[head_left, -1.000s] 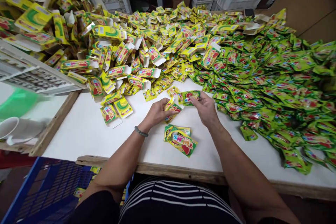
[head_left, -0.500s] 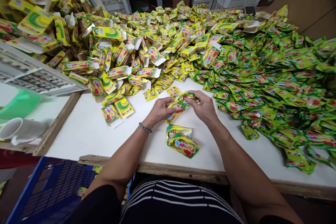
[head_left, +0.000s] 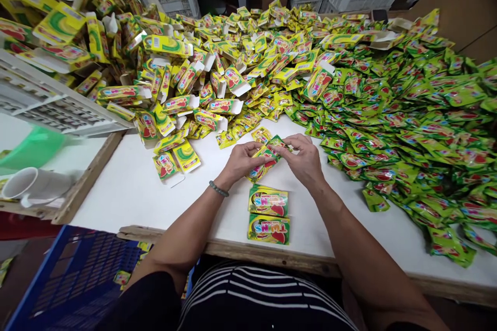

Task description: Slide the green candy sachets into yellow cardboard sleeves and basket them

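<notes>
My left hand [head_left: 239, 164] is closed around a small yellow-and-green candy box [head_left: 262, 166] printed with a watermelon. At the box's upper right end, the fingers of my right hand [head_left: 305, 159] pinch a green sachet [head_left: 276, 141]. The sachet's lower part seems to be inside the box, though fingers partly cover the opening. Nearer the table's front edge lie two similar boxes, a lower box [head_left: 268, 229] and an upper box [head_left: 269, 200], one above the other. Just beyond my hands rests a small yellow sachet [head_left: 261, 134].
Open yellow boxes [head_left: 186, 103] are heaped at the left, spilling from a white crate [head_left: 58, 95]. A large pile of green sachets [head_left: 380, 129] covers the right. A white mug [head_left: 34, 186] lies at far left; a blue basket [head_left: 73, 274] stands below the wooden table edge [head_left: 272, 256].
The nearer of the two boxes by the table edge has dropped from a tilted, overlapping position to lying flat. Both hands stay at the held box and sachet. The view has shifted slightly.
</notes>
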`<act>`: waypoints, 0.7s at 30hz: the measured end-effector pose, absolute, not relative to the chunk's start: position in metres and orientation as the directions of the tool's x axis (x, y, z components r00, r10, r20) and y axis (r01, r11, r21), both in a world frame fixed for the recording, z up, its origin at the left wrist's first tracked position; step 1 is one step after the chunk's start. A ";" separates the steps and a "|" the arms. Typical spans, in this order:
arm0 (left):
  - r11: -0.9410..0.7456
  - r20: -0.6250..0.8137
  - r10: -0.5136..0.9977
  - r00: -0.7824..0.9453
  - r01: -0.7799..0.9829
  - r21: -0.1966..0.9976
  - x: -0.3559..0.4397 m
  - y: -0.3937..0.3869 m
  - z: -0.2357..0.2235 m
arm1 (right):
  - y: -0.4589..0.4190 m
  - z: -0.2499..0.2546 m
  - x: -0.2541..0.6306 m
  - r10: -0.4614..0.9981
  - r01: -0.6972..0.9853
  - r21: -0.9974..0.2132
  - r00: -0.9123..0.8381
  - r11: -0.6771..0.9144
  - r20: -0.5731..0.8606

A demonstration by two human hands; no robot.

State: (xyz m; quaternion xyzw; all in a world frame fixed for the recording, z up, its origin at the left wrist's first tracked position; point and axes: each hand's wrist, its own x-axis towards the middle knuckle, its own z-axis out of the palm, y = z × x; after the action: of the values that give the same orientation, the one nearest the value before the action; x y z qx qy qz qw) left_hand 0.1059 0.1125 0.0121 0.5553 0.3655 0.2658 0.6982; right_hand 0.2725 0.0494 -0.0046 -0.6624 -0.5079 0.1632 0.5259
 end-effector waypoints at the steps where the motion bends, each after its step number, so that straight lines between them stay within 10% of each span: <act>1: 0.263 -0.225 0.774 0.592 0.022 0.965 0.106 0.112 0.012 | 0.050 -0.006 0.272 0.827 0.502 -0.863 0.460 0.058 0.323; 13: 0.253 -0.188 0.803 0.565 -0.038 0.967 0.108 0.106 0.014 | 0.045 -0.009 0.257 0.934 0.344 -0.937 0.313 0.057 0.171; 21: 0.074 0.009 0.898 0.441 -0.170 0.983 0.108 0.104 0.011 | 0.044 -0.005 0.247 0.937 -0.117 -0.990 0.347 0.074 0.029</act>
State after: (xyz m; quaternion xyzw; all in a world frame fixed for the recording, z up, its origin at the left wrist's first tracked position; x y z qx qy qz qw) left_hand 0.1077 0.1042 0.0114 0.5436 0.3347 0.4094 0.6518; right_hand 0.2468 0.0437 -0.0052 -0.5331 -0.3845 0.4228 0.6238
